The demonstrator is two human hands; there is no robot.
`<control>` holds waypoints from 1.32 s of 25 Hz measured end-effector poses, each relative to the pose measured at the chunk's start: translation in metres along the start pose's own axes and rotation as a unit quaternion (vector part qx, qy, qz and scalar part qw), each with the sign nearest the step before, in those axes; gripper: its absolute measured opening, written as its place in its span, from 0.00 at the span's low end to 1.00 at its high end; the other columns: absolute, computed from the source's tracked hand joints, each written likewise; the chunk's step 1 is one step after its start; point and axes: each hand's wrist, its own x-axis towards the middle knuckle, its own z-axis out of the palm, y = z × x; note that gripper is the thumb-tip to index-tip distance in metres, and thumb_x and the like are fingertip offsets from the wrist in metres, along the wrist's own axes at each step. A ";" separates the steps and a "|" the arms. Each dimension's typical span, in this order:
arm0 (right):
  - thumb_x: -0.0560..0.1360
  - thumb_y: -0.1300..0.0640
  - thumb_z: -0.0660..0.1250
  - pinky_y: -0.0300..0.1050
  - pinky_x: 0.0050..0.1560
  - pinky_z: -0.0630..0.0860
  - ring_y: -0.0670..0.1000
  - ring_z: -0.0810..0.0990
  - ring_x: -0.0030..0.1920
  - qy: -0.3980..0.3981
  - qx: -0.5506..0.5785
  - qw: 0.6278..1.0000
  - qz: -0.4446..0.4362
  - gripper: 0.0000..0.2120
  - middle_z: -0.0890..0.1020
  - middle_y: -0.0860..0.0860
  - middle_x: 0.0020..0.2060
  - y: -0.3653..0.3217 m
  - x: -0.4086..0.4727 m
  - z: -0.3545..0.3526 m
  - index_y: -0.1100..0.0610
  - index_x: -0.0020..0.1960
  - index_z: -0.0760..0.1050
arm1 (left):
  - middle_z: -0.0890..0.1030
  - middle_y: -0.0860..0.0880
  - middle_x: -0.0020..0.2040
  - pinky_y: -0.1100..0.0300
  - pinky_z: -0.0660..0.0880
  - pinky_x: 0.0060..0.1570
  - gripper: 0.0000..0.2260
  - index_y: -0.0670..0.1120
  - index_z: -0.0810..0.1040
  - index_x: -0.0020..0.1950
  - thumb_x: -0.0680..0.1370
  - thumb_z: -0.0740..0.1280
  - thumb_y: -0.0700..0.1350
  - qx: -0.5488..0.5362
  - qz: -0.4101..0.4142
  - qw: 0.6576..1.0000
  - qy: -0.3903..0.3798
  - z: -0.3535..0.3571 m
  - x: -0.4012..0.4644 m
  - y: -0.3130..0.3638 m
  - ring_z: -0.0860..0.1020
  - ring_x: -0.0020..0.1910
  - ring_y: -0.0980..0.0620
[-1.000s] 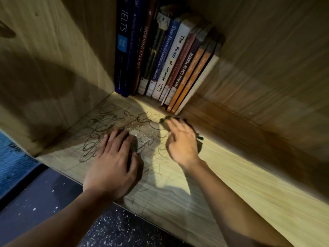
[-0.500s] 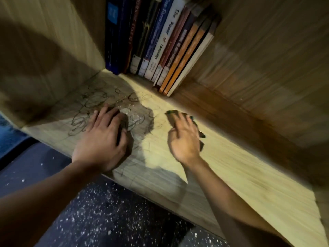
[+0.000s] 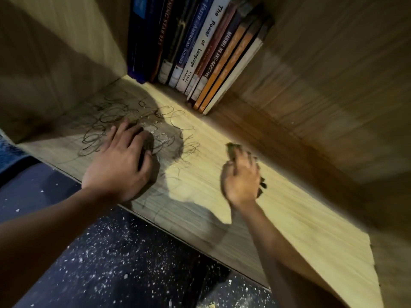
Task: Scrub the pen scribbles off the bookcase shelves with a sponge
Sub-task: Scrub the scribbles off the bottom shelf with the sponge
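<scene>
Scribbles (image 3: 124, 121) are covering the shelf (image 3: 289, 218) left of my right hand (image 3: 241, 178), which is gripping the dark sponge (image 3: 232, 148), while my flat left hand (image 3: 120, 161) is bracing; wiping here risks missing ink.

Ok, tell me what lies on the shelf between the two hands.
In the head view, black pen scribbles and a dark shadow cross the light wooden shelf between the left hand and right hand; nothing else.

A dark speckled floor (image 3: 115, 263) fills the lower left of the frame; a blue patch (image 3: 9, 150), perhaps carpet, shows at the left edge. Warm light falls from above.
</scene>
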 end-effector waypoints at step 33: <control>0.80 0.52 0.51 0.53 0.76 0.45 0.48 0.49 0.77 -0.003 0.068 0.989 -0.131 0.23 0.58 0.46 0.76 -0.073 -0.161 0.011 0.49 0.75 0.60 | 0.66 0.44 0.74 0.50 0.47 0.77 0.27 0.43 0.68 0.72 0.80 0.47 0.57 0.009 -0.018 0.999 0.032 -0.004 -0.004 0.003 0.51 0.78 0.50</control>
